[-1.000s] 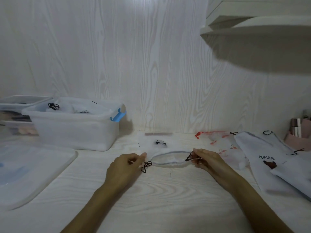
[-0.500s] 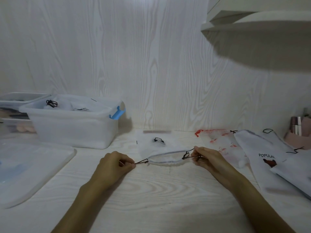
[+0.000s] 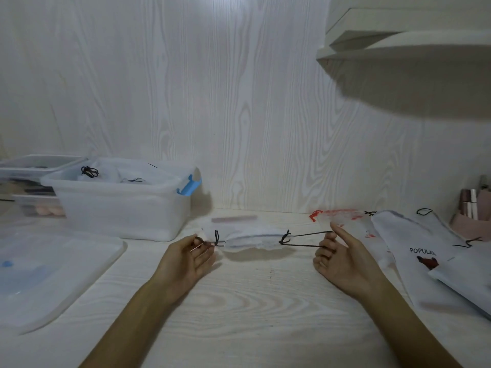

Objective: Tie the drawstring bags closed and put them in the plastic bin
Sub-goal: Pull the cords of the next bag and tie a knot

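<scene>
Stretching between two hands just above the tabletop, a white drawstring bag is being drawn shut. The left hand is pinching the short black cord at one end, while the right hand is hooking the long cord loop over curled fingers. A plastic bin holding tied bags is sitting to the left, with more bags lying at right.

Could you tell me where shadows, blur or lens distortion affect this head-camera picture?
Head view: the shelf throws a broad dark shadow on the wall; the drawstring bag shadows the table beneath it; the left hand is slightly soft; wide-angle bending shows at the edges.
</scene>
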Demonstrator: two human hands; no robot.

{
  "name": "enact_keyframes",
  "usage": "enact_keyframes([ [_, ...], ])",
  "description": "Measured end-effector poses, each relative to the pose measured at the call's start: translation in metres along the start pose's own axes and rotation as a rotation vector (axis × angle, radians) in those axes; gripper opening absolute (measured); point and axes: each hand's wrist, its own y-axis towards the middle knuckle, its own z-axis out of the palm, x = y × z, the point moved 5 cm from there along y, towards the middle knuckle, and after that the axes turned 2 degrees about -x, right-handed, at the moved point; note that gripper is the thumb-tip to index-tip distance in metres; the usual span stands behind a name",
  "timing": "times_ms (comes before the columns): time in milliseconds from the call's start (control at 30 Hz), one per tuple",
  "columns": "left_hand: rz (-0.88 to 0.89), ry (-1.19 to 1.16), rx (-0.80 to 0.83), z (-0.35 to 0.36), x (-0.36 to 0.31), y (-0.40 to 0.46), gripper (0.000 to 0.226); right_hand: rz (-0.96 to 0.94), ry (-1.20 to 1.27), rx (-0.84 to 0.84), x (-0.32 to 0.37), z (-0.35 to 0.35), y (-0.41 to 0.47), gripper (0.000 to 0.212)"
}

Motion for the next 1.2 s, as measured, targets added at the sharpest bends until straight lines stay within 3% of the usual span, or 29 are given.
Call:
enact_keyframes([
  [100,0.079,0.192,-0.086,-0.004,-0.004,0.004,0.03,0.008,-0.021,0.004,0.0,-0.001,-0.001,0.041],
  [233,0.027,0.176,-0.005,0.001,-0.004,0.003,0.035,0.007,0.013,0.006,-0.001,0.002,-0.001,0.035],
  [267,0.048,0.312,-0.021,0.0,-0.006,0.003,0.038,-0.017,0.07,-0.006,0.002,-0.001,0.0,0.042],
  [333,0.209,0.848,-0.097,-0.008,-0.013,0.002,0.042,-0.072,0.16,-0.067,0.01,-0.01,0.0,0.051],
  [400,0.365,1.223,-0.074,-0.011,-0.016,0.003,0.046,-0.097,0.164,-0.098,0.015,-0.015,-0.002,0.046],
  [500,0.455,1.369,-0.053,-0.011,-0.02,0.0,0.043,-0.072,0.151,-0.062,0.014,-0.013,-0.002,0.044],
  [567,0.427,1.437,-0.076,-0.005,-0.025,-0.006,0.058,-0.045,0.143,-0.061,0.015,-0.012,-0.004,0.041],
  [633,0.253,1.147,-0.023,0.0,-0.022,-0.005,0.071,-0.039,0.182,-0.104,0.019,-0.021,-0.004,0.045],
  [733,0.009,0.329,0.017,-0.011,-0.014,0.006,0.058,-0.049,0.267,-0.122,0.023,-0.029,-0.005,0.05],
  [800,-0.029,0.039,0.06,-0.016,-0.011,0.009,0.036,-0.05,0.297,-0.111,0.025,-0.029,-0.005,0.048],
  [867,-0.017,-0.195,0.119,-0.02,-0.012,0.011,0.034,-0.035,0.282,-0.096,0.027,-0.028,-0.006,0.052],
  [1000,0.098,-0.488,0.051,-0.035,-0.02,0.011,0.04,0.001,0.204,-0.097,0.031,-0.027,-0.01,0.058],
  [1200,0.163,-0.589,-0.084,-0.048,-0.027,0.013,0.021,-0.039,0.289,-0.209,0.037,-0.04,-0.011,0.038],
])
